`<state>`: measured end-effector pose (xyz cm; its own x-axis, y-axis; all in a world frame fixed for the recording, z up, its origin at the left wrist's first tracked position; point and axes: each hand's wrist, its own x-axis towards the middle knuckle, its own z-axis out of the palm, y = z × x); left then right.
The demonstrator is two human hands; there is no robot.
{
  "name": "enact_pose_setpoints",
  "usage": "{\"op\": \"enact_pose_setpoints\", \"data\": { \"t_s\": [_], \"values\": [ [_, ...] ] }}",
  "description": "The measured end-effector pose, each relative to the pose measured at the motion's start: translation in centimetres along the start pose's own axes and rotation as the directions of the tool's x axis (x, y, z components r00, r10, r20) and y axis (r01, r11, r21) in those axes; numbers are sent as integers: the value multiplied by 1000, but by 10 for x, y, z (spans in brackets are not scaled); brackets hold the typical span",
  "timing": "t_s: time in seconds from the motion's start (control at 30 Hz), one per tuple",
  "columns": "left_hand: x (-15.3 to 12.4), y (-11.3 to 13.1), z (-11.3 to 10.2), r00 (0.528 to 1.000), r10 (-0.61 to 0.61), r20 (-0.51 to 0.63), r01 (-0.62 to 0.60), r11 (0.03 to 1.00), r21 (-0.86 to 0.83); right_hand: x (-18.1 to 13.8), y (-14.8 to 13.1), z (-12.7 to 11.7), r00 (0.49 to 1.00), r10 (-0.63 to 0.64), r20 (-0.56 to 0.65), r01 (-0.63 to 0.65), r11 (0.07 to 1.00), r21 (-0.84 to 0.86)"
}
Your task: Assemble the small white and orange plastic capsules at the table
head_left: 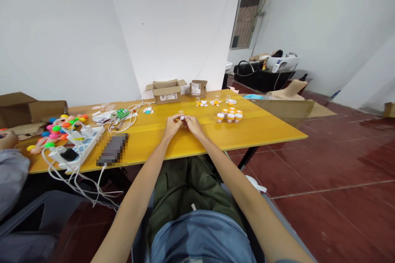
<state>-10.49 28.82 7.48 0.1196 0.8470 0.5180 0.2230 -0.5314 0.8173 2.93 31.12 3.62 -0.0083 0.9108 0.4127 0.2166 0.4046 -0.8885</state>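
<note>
Beyond the hands (172, 127), cardboard boxes (167, 91).

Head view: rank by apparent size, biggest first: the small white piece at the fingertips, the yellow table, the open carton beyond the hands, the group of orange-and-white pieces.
1. Yellow table
2. Open carton
3. Group of orange-and-white pieces
4. Small white piece, partly hidden

A yellow table (265, 131) bears an open carton (166, 91) — right of this carton, a smaller box (201, 89) and orange-and-white pieces (231, 116); left of it, a phone (113, 150), power strip (90, 143) and colourful balls (54, 129).
</note>
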Motion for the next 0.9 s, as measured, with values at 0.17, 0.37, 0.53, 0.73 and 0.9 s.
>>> {"op": "enact_pose_setpoints", "data": {
  "t_s": [0.17, 0.37, 0.53, 0.73, 0.9],
  "values": [
    [1, -7, 0, 1000, 4, -4, -4, 1000, -12, -2, -5, 0, 1000, 15, -16, -14, 1000, 23],
    [4, -15, 0, 1000, -14, 0, 14, 997, -72, -5, -12, -3, 1000, -19, -10, 19, 1000, -8],
    [5, -16, 0, 998, -53, 28, 57, 983, -173, -6, -13, -2, 999, -24, -34, 23, 999, -44],
    [2, -11, -2, 994, -99, 44, 106, 974, -202, -7, -15, 0, 997, -38, -67, 37, 999, -17],
    [0, -5, -2, 992, -121, 43, 126, 978, -165, -6, -14, -1, 995, -65, -69, 61, 996, -57]
  ]
}}
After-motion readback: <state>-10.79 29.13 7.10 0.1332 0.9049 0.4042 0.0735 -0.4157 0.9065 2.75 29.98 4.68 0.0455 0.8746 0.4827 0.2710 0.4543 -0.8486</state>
